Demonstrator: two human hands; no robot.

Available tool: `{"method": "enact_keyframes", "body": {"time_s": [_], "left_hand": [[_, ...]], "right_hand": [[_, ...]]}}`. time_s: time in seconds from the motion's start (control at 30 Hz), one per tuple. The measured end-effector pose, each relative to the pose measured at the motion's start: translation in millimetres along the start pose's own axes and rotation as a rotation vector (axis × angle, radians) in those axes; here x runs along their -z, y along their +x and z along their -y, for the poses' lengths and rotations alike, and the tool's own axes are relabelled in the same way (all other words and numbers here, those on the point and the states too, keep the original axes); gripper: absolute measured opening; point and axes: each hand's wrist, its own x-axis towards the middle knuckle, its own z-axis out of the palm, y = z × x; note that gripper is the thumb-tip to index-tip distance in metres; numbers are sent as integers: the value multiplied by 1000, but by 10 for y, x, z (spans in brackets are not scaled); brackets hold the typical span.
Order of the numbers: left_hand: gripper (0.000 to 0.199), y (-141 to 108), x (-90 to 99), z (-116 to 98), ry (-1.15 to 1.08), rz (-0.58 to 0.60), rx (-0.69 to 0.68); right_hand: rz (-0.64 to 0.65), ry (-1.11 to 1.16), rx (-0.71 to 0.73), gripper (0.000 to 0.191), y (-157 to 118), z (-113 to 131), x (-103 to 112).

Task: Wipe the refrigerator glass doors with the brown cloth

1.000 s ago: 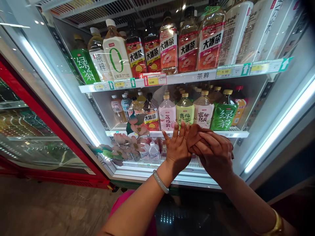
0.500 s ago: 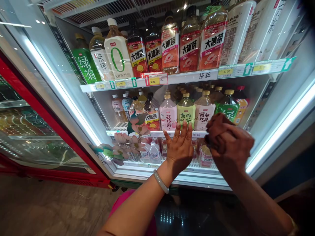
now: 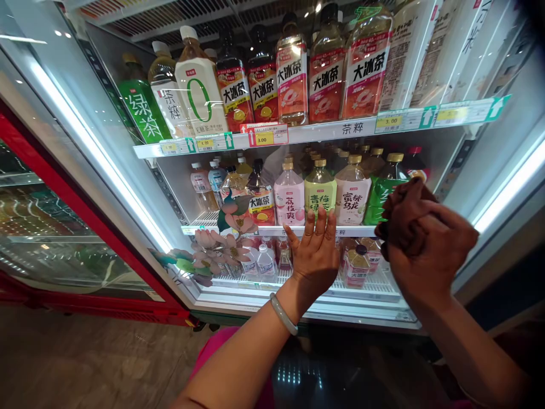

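My left hand (image 3: 315,253) lies flat with fingers spread against the glass door (image 3: 238,363) of a drinks fridge, over the middle shelf's front edge. A pale bangle (image 3: 283,315) circles that wrist. My right hand (image 3: 438,244) is closed round a bunched dark brown cloth (image 3: 406,218) at the right part of the glass. Whether the cloth presses on the pane I cannot tell. Behind the glass stand a yellow-green bottle (image 3: 320,190), a pale pink bottle (image 3: 352,199) and a green tea bottle (image 3: 383,199), partly hidden by the cloth.
Large tea bottles (image 3: 326,79) line the upper shelf (image 3: 315,132), which carries price tags. Flower stickers (image 3: 221,247) decorate the glass at lower left. To the left stands another fridge with a red frame (image 3: 85,238). Brown floor (image 3: 93,358) lies below.
My right hand has moved right with the cloth, uncovering small bottles on the bottom shelf and covering more of the green bottle. My left hand stays on the glass, slightly further right in view.
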Motion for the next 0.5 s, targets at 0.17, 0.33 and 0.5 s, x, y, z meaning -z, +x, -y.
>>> {"method": "enact_keyframes", "body": {"time_s": [0.17, 0.33, 0.5], "left_hand": [[79, 32, -17, -52, 6, 17, 17], [78, 70, -31, -115, 19, 33, 13], [81, 93, -31, -197, -3, 90, 5]], "right_hand": [[-40, -71, 159, 32, -424, 223, -230], [-6, -77, 324, 35, -354, 9, -117], [-93, -119, 4, 15, -18, -323, 133]]}}
